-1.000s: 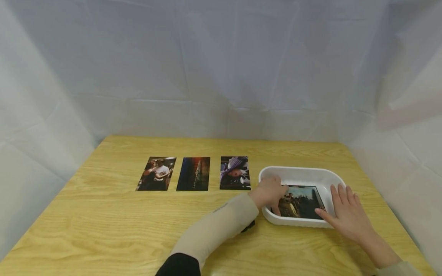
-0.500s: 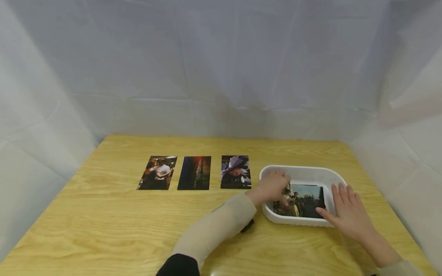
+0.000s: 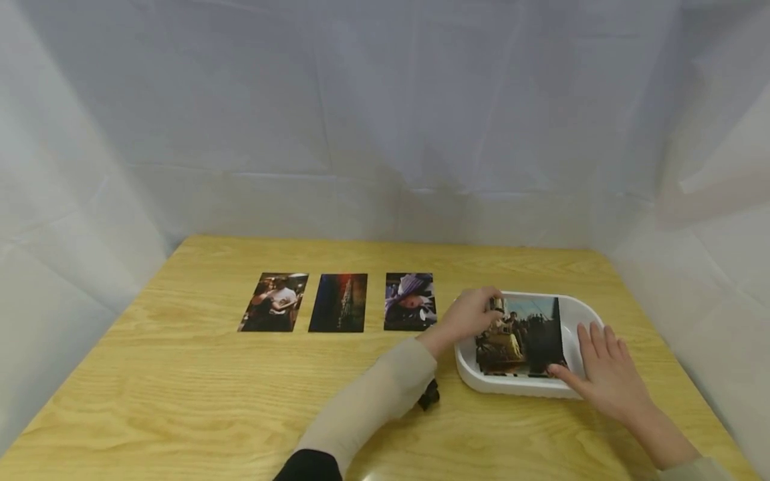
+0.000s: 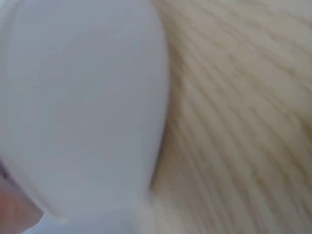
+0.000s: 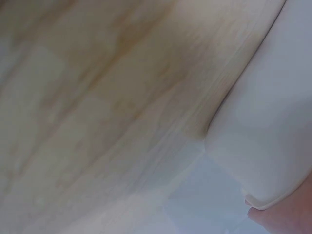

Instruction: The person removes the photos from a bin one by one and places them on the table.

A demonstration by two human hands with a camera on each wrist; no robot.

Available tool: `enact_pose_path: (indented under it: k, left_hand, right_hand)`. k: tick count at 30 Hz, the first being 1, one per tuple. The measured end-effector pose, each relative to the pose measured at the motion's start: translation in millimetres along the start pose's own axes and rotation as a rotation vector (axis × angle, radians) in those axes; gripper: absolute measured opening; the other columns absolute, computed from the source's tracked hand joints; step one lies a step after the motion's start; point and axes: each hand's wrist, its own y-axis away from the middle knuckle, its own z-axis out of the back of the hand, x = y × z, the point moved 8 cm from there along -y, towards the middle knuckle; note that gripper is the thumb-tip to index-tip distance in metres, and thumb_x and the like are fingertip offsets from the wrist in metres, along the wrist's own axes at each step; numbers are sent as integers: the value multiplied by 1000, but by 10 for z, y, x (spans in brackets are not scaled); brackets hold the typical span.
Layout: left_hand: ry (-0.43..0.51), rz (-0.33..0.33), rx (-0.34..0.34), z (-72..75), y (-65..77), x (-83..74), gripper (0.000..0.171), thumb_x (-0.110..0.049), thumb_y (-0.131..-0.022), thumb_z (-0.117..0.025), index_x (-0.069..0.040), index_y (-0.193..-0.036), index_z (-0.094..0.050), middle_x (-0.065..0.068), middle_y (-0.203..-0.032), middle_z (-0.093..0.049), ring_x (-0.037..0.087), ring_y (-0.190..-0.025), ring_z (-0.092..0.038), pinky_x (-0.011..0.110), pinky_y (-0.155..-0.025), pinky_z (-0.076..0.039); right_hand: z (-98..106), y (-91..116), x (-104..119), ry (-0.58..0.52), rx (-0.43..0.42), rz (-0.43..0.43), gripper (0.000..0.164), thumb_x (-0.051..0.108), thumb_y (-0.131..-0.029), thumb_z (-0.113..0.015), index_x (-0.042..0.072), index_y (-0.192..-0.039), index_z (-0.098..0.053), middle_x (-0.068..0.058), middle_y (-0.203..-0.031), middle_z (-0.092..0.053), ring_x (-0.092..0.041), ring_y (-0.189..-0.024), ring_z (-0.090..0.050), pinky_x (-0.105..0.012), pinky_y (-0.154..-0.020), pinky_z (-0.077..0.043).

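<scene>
A white tray (image 3: 511, 386) with rounded corners stands on the right side of the table. My left hand (image 3: 468, 315) pinches the left edge of a photo print (image 3: 529, 334), which is raised at its far side over the tray. Along the near edge of that print, a strip of another picture (image 3: 532, 375) shows beneath. My right hand (image 3: 613, 374) rests with straight fingers on the tray's right rim, its thumb stretched toward the print's near right corner. Both wrist views show the tray's outer wall (image 4: 87, 97) close up, with a bit of hand at the edge.
Three more photo prints lie in a row to the left: a couple (image 3: 275, 302), a dark blue and red scene (image 3: 338, 302) and a purple-toned picture (image 3: 410, 300). The wooden table (image 3: 198, 394) is enclosed by hanging white sheets (image 3: 361, 120).
The left hand has shifted up and away from me, raising the print from the tray bottom and tilting it. The right hand has stayed at the tray's rim.
</scene>
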Motion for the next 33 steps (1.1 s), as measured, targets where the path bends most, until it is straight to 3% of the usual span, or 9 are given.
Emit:
enact_pose_path:
  k: [3, 5, 7, 9, 12, 16, 22, 28, 33]
  left_hand:
    - [125, 49, -102, 193, 56, 31, 29, -12, -87, -56, -5, -115, -55, 1, -70, -54, 6, -45, -39, 18, -47, -34]
    - [208, 80, -170, 340, 107, 66, 28, -9, -85, -56, -4, -112, -55, 5, -81, -59, 9, -45, -39, 20, -48, -36]
    - [273, 121, -224, 479, 184, 115, 28, -7, -83, -57, -4, -111, -57, 8, -94, -60, 11, -57, -48, 22, -55, -41]
    - [347, 174, -247, 587, 279, 179, 27, -8, -83, -58, -5, -110, -58, 8, -104, -59, 15, -77, -55, 25, -67, -45]
    - [443, 241, -262, 728, 465, 275, 23, -8, -81, -62, -6, -104, -60, 7, -105, -57, 20, -103, -50, 31, -79, -44]
    - [614, 296, -238, 837, 765, 411, 17, -2, -79, -63, -3, -94, -55, 6, -91, -55, 18, -86, -51, 31, -67, -46]
    - [790, 402, -161, 831, 1245, 615, 25, 7, -77, -59, -3, -93, -43, 3, -73, -37, 14, -60, -35, 29, -50, -32]
    - [802, 495, -121, 705, 1623, 761, 32, 9, -76, -55, 2, -104, -42, 4, -77, -31, 13, -56, -28, 25, -47, -24]
    - [772, 512, -95, 548, 1800, 835, 20, 6, -78, -53, 2, -97, -45, 4, -73, -39, 11, -51, -31, 21, -44, -25]
  right_hand:
    - [8, -2, -5, -4, 10, -6, 92, 54, -83, -49, -16, -133, -16, -40, -133, -13, -50, -124, 0, -58, -97, -3]
    - [3, -7, -6, -10, 15, -9, 92, 54, -83, -49, -16, -133, -15, -40, -133, -13, -50, -124, 0, -57, -98, -2]
    - [-3, -11, -10, -20, 18, -10, 92, 53, -83, -49, -16, -133, -15, -40, -133, -12, -49, -124, 1, -57, -98, -1]
    - [-6, -13, -12, -21, 14, -9, 92, 53, -83, -49, -16, -133, -15, -40, -133, -13, -49, -124, 1, -57, -98, -1]
    - [5, -14, -7, -21, -7, -1, 92, 53, -82, -50, -16, -132, -17, -40, -132, -15, -50, -124, -2, -57, -98, -3]
    - [19, -10, 5, -21, -25, 11, 91, 53, -82, -50, -17, -132, -18, -41, -131, -16, -50, -124, -3, -57, -98, -3]
    - [25, 14, 5, -21, -28, 17, 91, 52, -83, -50, -17, -132, -17, -41, -131, -15, -50, -124, 0, -53, -100, 4]
    - [23, 8, 8, -31, -11, 13, 91, 53, -83, -50, -17, -132, -16, -41, -132, -14, -50, -124, 1, -55, -99, 2]
    - [22, -7, 9, -31, -12, 17, 92, 53, -83, -50, -17, -132, -16, -41, -131, -15, -50, -124, 0, -56, -99, 1]
